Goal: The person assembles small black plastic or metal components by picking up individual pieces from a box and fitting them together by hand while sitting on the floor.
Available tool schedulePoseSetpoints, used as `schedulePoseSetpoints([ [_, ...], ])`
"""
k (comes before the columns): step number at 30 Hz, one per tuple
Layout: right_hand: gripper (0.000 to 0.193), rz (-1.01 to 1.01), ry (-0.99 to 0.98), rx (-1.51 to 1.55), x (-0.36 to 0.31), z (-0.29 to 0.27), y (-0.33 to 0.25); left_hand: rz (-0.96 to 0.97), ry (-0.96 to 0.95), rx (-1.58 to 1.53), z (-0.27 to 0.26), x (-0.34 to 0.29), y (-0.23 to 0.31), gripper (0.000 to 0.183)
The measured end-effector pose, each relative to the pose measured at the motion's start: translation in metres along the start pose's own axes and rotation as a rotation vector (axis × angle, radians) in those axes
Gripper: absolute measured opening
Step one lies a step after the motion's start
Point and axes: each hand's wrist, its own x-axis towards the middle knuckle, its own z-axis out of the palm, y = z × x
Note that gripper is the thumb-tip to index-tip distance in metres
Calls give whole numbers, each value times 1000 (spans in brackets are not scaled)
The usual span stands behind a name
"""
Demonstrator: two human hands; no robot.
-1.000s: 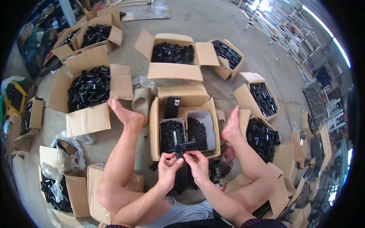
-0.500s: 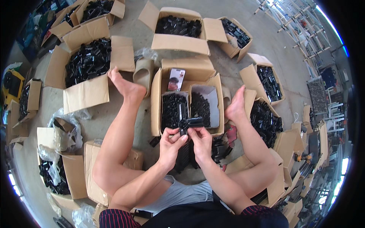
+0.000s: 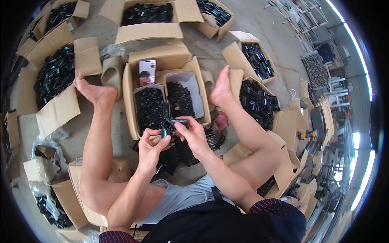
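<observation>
My left hand [image 3: 152, 150] pinches the lower end of a glossy black branched part [image 3: 166, 115] between thumb and fingers. One arm of the part points away from me and another juts to the right. My right hand [image 3: 194, 139] closes its thumb and fingers on the right arm; some fingertips are hidden. Just beyond both hands stands an open cardboard carton [image 3: 130, 103]. Inside it, small black pieces [image 3: 149, 107] fill the left section, and finer dark pieces [image 3: 180, 97] lie in a grey-lined section on the right. Long black parts [image 3: 176, 156] are heaped below my hands.
A phone [image 3: 147, 73] leans inside the carton's far end. Open boxes of black parts surround me, including a far box [image 3: 148, 34] and a right-hand box [image 3: 259, 103]. My bare feet flank the carton, near a tan slipper [image 3: 111, 75]. Plastic wrapping [image 3: 52, 156] lies left.
The view has shifted, so the surroundings sit further left and higher. Both hands still hold the branched part, which has turned slightly, and the right hand's grip has changed a little.
</observation>
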Motion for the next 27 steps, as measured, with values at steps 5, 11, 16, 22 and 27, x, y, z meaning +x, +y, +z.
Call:
schedulePoseSetpoints([
  [5,26,75,25,-112,-21,-42,-6,-7,-84,107,10,1,-11,27],
  [11,29,-135,460,154,-23,-146,-47,-21,-81,152,7,0,-6,33],
  [16,43,-199,931,362,-15,-206,-62,-32,-86,184,9,4,-7,20],
  [22,30,58,623,158,-13,-141,-12,77,-20,222,-14,-3,-2,15],
  [27,28,101,444,-325,-45,-122,22,125,45,93,-10,11,16,17],
])
